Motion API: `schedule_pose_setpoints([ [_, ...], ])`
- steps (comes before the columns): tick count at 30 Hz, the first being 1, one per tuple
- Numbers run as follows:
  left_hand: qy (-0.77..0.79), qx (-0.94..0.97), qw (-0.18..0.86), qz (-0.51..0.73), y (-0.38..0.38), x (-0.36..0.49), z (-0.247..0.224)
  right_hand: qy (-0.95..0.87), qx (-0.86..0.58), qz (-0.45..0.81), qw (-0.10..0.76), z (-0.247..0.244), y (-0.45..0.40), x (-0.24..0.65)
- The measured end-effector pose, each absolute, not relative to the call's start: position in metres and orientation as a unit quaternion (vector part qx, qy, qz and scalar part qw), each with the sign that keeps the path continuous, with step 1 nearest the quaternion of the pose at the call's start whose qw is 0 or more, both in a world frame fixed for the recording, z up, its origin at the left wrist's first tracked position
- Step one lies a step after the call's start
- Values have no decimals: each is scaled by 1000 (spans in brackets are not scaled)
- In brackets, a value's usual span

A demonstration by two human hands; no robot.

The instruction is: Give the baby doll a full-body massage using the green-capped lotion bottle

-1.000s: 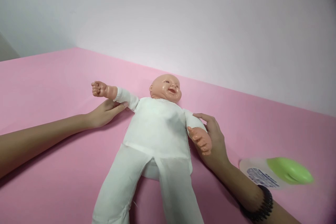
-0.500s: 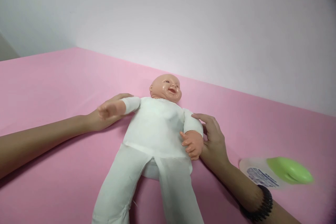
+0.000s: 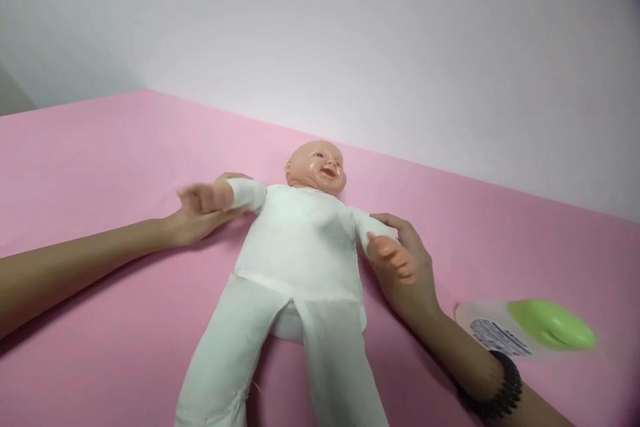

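Note:
A baby doll (image 3: 305, 240) with a bald plastic head and a white cloth body lies on its back, legs toward me. My left hand (image 3: 193, 232) is under and around the doll's arm on the left side, its fingers partly hidden behind the white sleeve. On the other side, my right hand (image 3: 420, 280) holds the doll's other arm, with fingertips on top of the sleeve. Both doll arms are spread out from the body, and their plastic hands look slightly blurred.
The doll lies on a pink surface (image 3: 100, 167) that meets a pale wall (image 3: 350, 47) behind. To the right, beside my forearm, a clear bottle (image 3: 500, 328) with a green cap lies on its side. A black coiled band (image 3: 503, 390) circles my right wrist.
The doll's arm in my right hand has swung outward to the right, away from the body. Its other arm has shifted slightly up and left with my left hand.

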State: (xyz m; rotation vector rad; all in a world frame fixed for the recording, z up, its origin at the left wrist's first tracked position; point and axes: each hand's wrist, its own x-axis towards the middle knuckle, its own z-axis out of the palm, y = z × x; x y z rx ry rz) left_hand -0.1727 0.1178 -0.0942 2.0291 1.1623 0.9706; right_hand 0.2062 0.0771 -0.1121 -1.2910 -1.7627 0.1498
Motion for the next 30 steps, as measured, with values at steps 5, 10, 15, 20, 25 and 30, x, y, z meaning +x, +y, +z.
schedule_pose_setpoints([
  [5,526,629,411,399,123,-170,-86,-601,-606,176,490,-101,76,200],
  [10,512,617,427,418,127,-170,-89,-556,-617,261,493,-95,78,200],
  [15,501,623,428,422,126,-170,-89,-575,-604,229,502,-94,76,198],
  [20,491,630,431,419,127,-171,-91,-584,-610,197,498,-94,74,195],
  [25,491,631,432,417,127,-171,-91,-588,-607,193,499,-93,74,195],
  [30,502,628,424,416,126,-170,-89,-588,-611,191,494,-93,74,196],
])
